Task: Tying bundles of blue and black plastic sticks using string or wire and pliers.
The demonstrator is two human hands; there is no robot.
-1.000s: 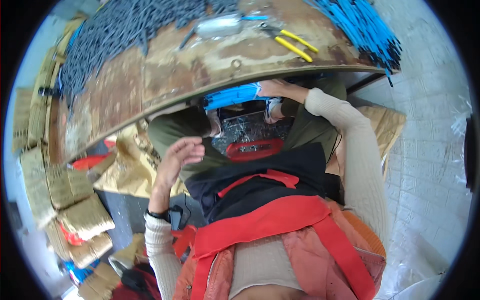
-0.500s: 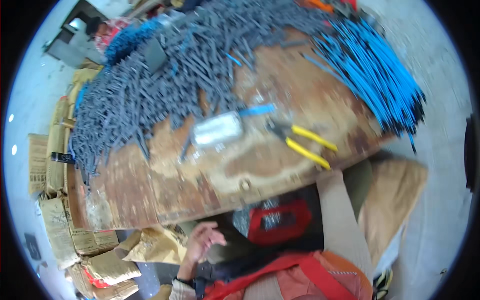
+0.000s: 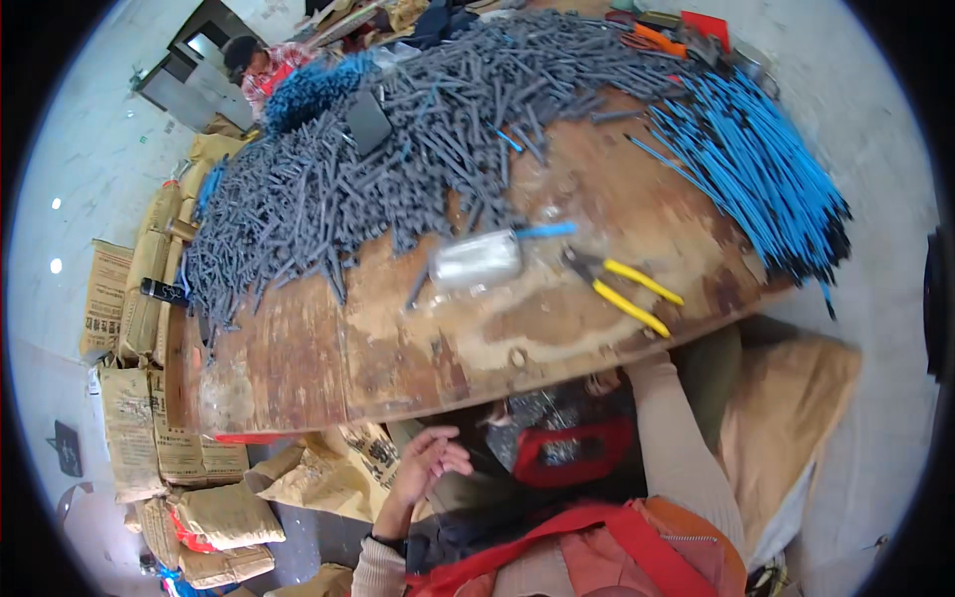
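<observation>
My left hand (image 3: pixel 431 463) hangs below the table's front edge, palm partly turned up, fingers loosely apart, holding nothing. My right forearm reaches under the same edge, and only a bit of my right hand (image 3: pixel 602 382) shows there, its fingers mostly hidden. Close to it, over my lap, lies a dark thing with a red frame-like rim (image 3: pixel 575 453) and shiny clear plastic at its side. On the table above rest yellow-handled cutting pliers (image 3: pixel 637 296), jaws pointing left. Beside them sits a silvery, plastic-wrapped block (image 3: pixel 476 261) with a blue strip (image 3: pixel 546 230) at its right end.
A wide heap of grey plastic rods (image 3: pixel 398 179) covers the back and left of the worn wooden table (image 3: pixel 288 383). Blue rods with black ends (image 3: pixel 761 179) lie bundled at the right. Paper sacks (image 3: pixel 129 428) stand at the left; another person (image 3: pixel 267 72) is far back left.
The view has shifted, so the table and its things sit farther right. A bit of my right hand now shows under the table edge. My left hand stays open at nearly the same place.
</observation>
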